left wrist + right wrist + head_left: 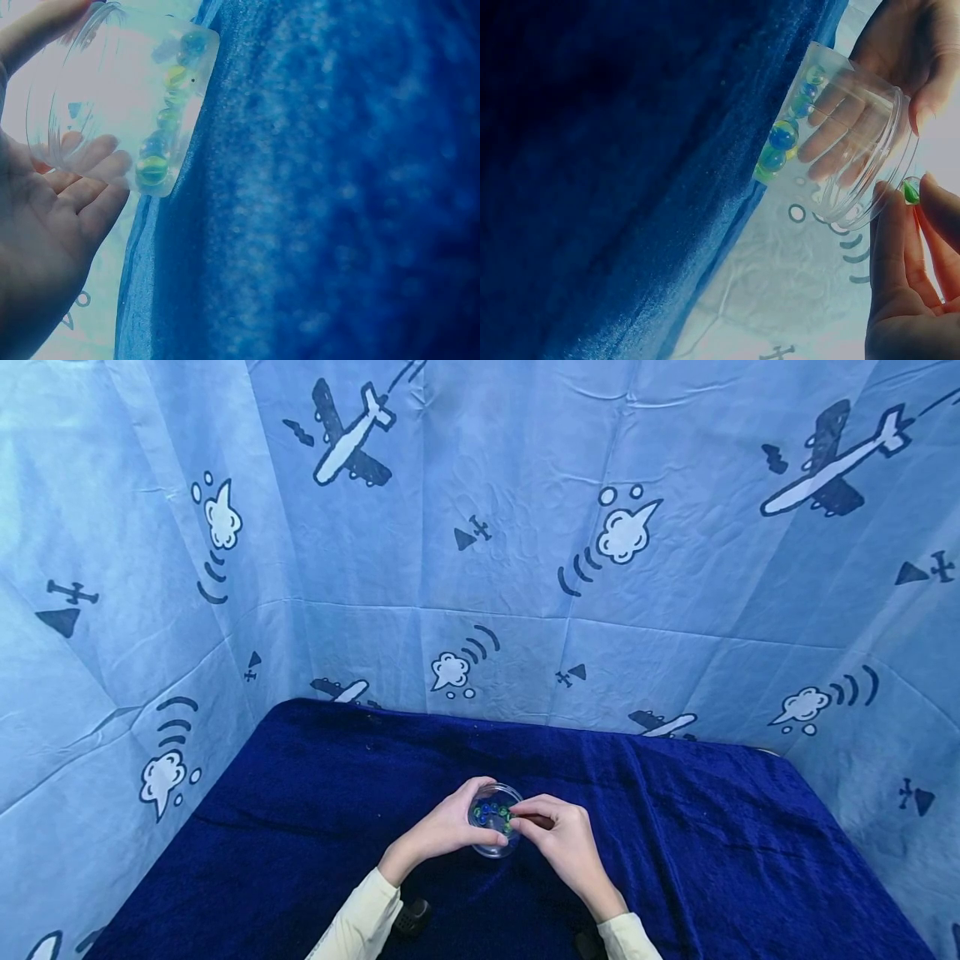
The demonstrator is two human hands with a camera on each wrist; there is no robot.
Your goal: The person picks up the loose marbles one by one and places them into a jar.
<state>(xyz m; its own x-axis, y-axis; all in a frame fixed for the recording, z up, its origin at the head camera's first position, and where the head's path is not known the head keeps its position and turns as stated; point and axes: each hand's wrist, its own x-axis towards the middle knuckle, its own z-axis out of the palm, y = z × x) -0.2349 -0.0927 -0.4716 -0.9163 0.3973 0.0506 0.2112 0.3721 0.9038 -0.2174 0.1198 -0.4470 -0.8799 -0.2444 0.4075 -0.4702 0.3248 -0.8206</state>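
Observation:
My left hand [442,822] holds a clear plastic jar [489,852], its thumb and fingers spread round opposite sides. Through the wall, blue, green and yellow glass marbles [784,136] show, gathered along the bottom. The jar stands with its base at the dark blue cloth in both wrist views. At the jar's rim, the right hand [562,835] pinches one clear marble with a green swirl [910,190] between thumb and fingertips. In the head view that marble is mostly covered by the fingers.
Dark blue velvety cloth [300,793] covers the table, with folds [652,810] on the right side. Light blue curtains [510,577] printed with planes and clouds stand behind and at both sides. A dark device [412,917] sits by the left wrist.

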